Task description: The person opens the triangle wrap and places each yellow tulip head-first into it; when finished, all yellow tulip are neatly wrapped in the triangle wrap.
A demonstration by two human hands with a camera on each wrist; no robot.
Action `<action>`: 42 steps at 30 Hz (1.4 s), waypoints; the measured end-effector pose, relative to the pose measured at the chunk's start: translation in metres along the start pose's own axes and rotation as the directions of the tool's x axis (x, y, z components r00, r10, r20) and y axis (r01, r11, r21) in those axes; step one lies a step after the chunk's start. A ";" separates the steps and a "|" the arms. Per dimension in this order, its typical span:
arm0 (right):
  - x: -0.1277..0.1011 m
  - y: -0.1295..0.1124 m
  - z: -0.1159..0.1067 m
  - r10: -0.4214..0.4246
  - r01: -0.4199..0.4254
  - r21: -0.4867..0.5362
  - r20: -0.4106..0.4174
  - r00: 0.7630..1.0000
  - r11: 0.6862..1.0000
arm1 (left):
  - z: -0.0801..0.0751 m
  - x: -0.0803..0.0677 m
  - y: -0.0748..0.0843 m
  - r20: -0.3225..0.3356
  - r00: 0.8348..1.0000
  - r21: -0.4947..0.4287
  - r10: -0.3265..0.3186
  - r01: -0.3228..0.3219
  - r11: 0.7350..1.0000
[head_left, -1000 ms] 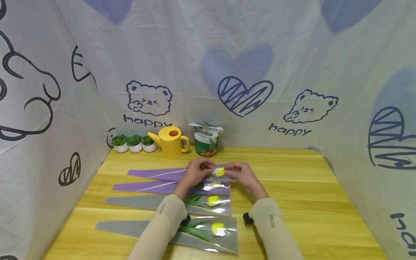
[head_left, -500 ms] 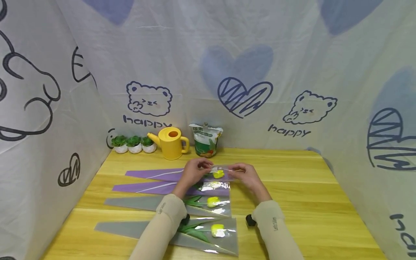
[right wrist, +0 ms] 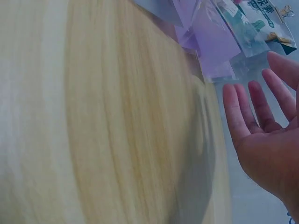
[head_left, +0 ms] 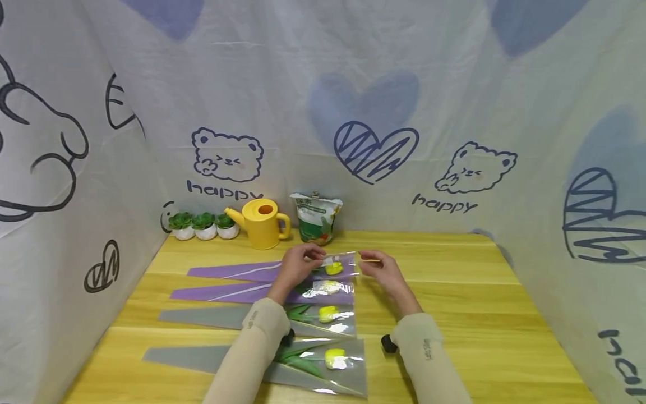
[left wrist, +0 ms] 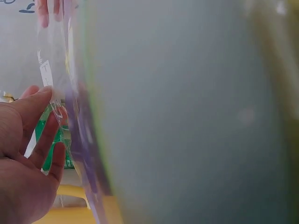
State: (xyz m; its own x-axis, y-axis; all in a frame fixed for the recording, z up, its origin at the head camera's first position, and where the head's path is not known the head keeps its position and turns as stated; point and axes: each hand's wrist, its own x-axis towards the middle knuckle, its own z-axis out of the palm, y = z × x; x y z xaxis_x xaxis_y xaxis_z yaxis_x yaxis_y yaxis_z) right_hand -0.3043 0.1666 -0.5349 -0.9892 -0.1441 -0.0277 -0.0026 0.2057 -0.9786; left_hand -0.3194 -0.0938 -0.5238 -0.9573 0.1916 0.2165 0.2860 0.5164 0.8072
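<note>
Both wrist views give us little: the left one is mostly filled by a blurred grey-green surface close to the lens, the right one by blurred pale wood, so we rely on the head view. There our left hand pinches the top edge of a clear flower sleeve with a purple tail, which lies on the counter at the far end of a row of four; a yellow flower shows through it. The left wrist view confirms fingers against the transparent film. Our right hand is off the sleeve, just beside its open end, fingers straight and spread, as the right wrist view shows. It seems to hold a thin strip at its fingertips, too small to make out.
</note>
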 end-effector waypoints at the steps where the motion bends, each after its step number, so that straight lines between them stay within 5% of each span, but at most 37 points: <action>1: 0.000 0.000 0.001 -0.008 0.008 -0.011 0.016 1.000 1.000 | 0.000 0.000 -0.001 0.002 1.000 0.003 -0.007 0.007 1.000; 19: -0.002 0.008 0.009 0.043 -0.039 -0.081 0.039 0.998 0.996 | -0.010 -0.007 -0.012 0.124 0.992 0.037 0.013 -0.017 0.999; 28: -0.003 0.010 0.010 0.022 -0.018 -0.106 0.035 0.999 0.994 | -0.039 -0.021 -0.012 0.170 0.985 0.238 -0.030 -0.012 0.971; 32: -0.003 0.012 0.011 0.023 -0.021 -0.106 0.024 0.999 0.994 | -0.047 -0.025 -0.019 0.182 0.982 0.260 -0.042 -0.007 0.966; 42: -0.003 0.014 0.014 0.022 -0.019 -0.100 0.034 0.999 0.995 | -0.043 -0.024 -0.028 0.192 0.981 0.247 -0.037 -0.012 0.969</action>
State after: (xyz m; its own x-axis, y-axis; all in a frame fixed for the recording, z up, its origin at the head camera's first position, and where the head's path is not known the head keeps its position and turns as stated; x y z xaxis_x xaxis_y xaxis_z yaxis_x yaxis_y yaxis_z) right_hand -0.2996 0.1562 -0.5512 -0.9834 -0.1726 -0.0566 0.0014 0.3040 -0.9527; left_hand -0.3058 -0.1487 -0.5279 -0.9412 0.3288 0.0774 0.2989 0.7043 0.6439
